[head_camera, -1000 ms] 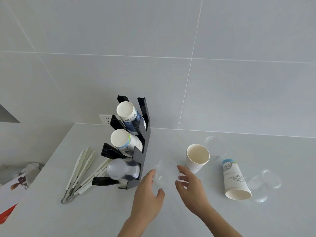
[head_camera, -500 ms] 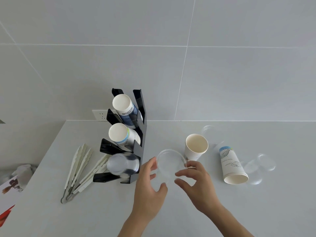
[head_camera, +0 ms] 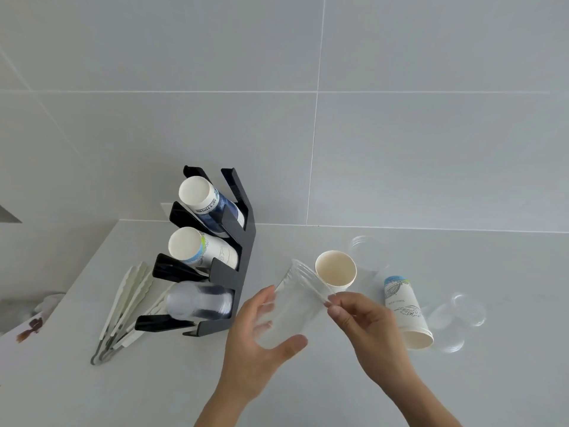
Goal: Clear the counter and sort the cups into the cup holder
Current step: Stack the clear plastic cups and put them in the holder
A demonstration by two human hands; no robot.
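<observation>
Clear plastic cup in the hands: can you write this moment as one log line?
left hand: holds clear plastic cup | right hand: pinches rim | black three-slot cup holder: bottom slot has clear cups

2 hands [head_camera: 255, 337], 1 cup holder [head_camera: 229, 272], 2 loose paper cups [head_camera: 335, 269], 1 held clear cup [head_camera: 292, 306]

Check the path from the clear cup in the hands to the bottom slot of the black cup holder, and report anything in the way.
Nothing visible blocks it. The clear cup is held off the counter by both hands, right of the cup holder. The bottom slot already holds clear cups, mouths facing left.
</observation>
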